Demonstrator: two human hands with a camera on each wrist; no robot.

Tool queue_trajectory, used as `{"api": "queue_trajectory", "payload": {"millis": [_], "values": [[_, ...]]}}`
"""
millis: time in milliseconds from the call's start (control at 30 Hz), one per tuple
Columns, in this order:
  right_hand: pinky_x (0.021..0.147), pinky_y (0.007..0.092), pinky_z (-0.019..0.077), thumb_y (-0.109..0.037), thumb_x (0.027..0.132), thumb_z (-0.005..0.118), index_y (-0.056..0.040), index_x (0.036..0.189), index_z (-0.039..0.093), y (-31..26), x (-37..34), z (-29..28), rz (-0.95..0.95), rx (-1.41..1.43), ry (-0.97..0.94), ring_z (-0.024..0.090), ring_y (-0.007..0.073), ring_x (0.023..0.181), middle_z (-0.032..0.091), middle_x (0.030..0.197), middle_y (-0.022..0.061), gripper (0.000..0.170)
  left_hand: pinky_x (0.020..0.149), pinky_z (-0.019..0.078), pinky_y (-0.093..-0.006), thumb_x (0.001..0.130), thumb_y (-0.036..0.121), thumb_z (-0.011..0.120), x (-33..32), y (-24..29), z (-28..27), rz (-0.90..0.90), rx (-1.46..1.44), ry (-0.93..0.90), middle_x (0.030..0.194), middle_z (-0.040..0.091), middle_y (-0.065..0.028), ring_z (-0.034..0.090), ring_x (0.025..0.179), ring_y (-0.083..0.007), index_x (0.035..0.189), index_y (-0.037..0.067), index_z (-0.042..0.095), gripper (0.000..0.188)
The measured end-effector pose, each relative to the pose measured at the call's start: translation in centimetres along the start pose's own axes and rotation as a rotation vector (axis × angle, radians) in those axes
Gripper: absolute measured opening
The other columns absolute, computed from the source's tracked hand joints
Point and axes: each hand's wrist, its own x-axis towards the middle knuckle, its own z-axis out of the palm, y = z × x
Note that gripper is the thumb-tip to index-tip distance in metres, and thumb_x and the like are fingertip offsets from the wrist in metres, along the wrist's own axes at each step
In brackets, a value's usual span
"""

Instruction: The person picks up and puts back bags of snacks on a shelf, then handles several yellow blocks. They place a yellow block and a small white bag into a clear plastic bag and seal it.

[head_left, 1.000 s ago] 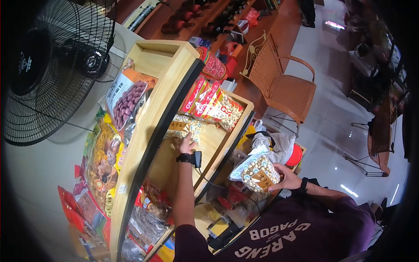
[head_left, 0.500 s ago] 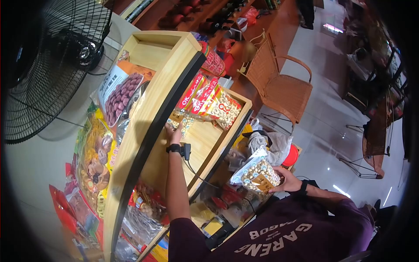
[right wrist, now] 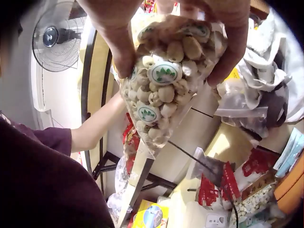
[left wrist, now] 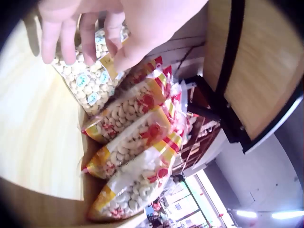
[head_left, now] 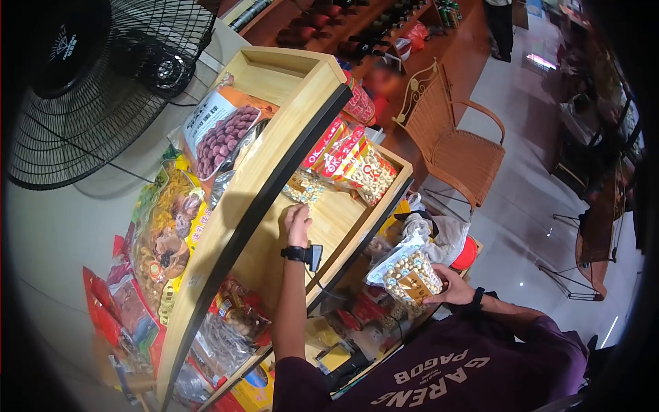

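Note:
My right hand (head_left: 449,285) grips a clear bag of dried lotus seeds (head_left: 410,270) with a gold label, holding it up beside the wooden shelf. Thumb and fingers wrap its sides in the right wrist view, where round green-leaf stickers show among the seeds (right wrist: 164,92). Inside the shelf compartment, my left hand (head_left: 297,225) reaches toward a second bag of lotus seeds (head_left: 304,189). In the left wrist view its loosely extended fingers (left wrist: 69,50) overlap this bag (left wrist: 90,85), the thumb close to its gold label. Red-and-yellow cashew bags (head_left: 350,161) stand beside that bag.
The wooden shelf (head_left: 257,172) has a black-edged front board and raised compartment walls. Left of it are a large fan (head_left: 103,82) and bagged dried goods (head_left: 168,240). A wicker chair (head_left: 463,154) stands behind. A cable (right wrist: 194,161) hangs below the right-hand bag.
My left hand, earlier over the lotus seed bag in the compartment, now sits lower, nearer the body. The right hand keeps its bag in about the same place. The head view has shifted slightly.

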Motion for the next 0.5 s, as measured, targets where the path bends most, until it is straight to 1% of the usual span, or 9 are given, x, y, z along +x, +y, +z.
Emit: {"api": "queue_trajectory", "payload": {"millis": [33,67,200,267,333,367,433,467,500], "values": [[0.113,0.0336,0.0405,-0.008,0.074,0.094,-0.0051,0.147,0.043,0.2,0.2,-0.1,-0.007,-0.008,0.0,0.052,0.0149,0.129,0.059,0.136,0.0048,0.089,0.096,0.0472,-0.0389,0.094,0.018,0.072,-1.4,0.7,0.4,0.008,0.027,-0.043,0.112,0.064,-0.0009,0.059,0.11,-0.0135,0.116,0.009,0.062,0.026],[0.112,0.0335,0.0405,-0.009,0.074,0.094,-0.005,0.147,0.043,0.6,0.4,-0.3,-0.012,-0.016,-0.001,0.052,0.0149,0.129,0.059,0.135,0.0049,0.089,0.094,0.0503,-0.0386,0.097,0.018,0.069,-3.1,1.1,1.0,0.068,0.043,-0.053,0.11,0.065,-0.0023,0.06,0.107,-0.0142,0.114,0.009,0.062,0.021],[0.112,0.0332,0.0401,-0.011,0.074,0.095,-0.0043,0.147,0.043,-1.3,1.7,0.1,-0.004,-0.009,-0.016,0.052,0.0154,0.128,0.059,0.135,0.0057,0.089,0.089,0.0564,-0.038,0.102,0.02,0.064,-12.3,1.7,2.8,0.085,-0.078,-0.131,0.107,0.063,-0.0047,0.062,0.1,-0.0157,0.113,0.006,0.061,0.017],[0.112,0.0332,0.0403,-0.012,0.074,0.095,-0.0041,0.147,0.043,-2.0,3.2,0.4,-0.051,-0.034,-0.01,0.052,0.0159,0.128,0.058,0.135,0.0061,0.09,0.093,0.0548,-0.0376,0.102,0.022,0.065,-17.5,1.1,3.9,0.05,-0.189,-0.193,0.106,0.062,-0.0042,0.061,0.102,-0.0145,0.125,0.006,0.057,0.029],[0.113,0.0333,0.0406,-0.012,0.074,0.095,-0.0039,0.147,0.043,-3.3,5.0,1.0,-0.115,-0.055,-0.029,0.052,0.0164,0.128,0.058,0.135,0.0066,0.09,0.095,0.0548,-0.0358,0.102,0.02,0.066,-21.6,-0.6,4.1,0.131,-0.084,-0.353,0.131,0.056,-0.005,0.061,0.111,-0.0151,0.144,0.008,0.044,0.049],[0.113,0.0334,0.0407,-0.013,0.074,0.095,-0.0039,0.147,0.043,-4.4,6.4,1.6,-0.157,-0.063,-0.052,0.052,0.0167,0.128,0.058,0.136,0.0068,0.091,0.099,0.053,-0.0362,0.096,0.014,0.072,-22.1,-3.3,3.4,0.099,-0.065,-0.463,0.139,0.051,-0.0043,0.059,0.119,-0.0172,0.148,0.008,0.038,0.063],[0.113,0.0337,0.0413,-0.019,0.074,0.095,-0.0037,0.15,0.042,-5.4,9.1,2.8,-0.256,-0.121,-0.103,0.053,0.0178,0.13,0.058,0.137,0.0091,0.094,0.107,0.0485,-0.0354,0.08,-0.005,0.083,-23.1,-5.1,4.2,0.142,-0.101,-0.558,0.152,0.044,-0.0056,0.051,0.134,-0.0185,0.156,0.008,0.025,0.096],[0.113,0.0345,0.0419,-0.015,0.076,0.094,-0.0014,0.149,0.041,-5.8,10.3,3.4,-0.264,-0.185,-0.129,0.051,0.0172,0.131,0.058,0.138,0.0085,0.091,0.102,0.0522,-0.0334,0.082,-0.005,0.081,-23.2,-5.5,4.5,0.136,-0.033,-0.464,0.145,0.054,-0.0099,0.058,0.127,-0.0166,0.152,0.004,0.033,0.086],[0.114,0.035,0.0414,-0.018,0.077,0.093,-0.0018,0.15,0.04,-6.9,11.5,4.3,-0.273,-0.223,-0.133,0.051,0.0187,0.132,0.057,0.14,0.0106,0.092,0.099,0.054,-0.032,0.082,-0.005,0.081,-22.6,-3.8,4.8,0.111,-0.042,-0.437,0.138,0.06,-0.0105,0.062,0.121,-0.0161,0.147,0.002,0.04,0.077]]}}
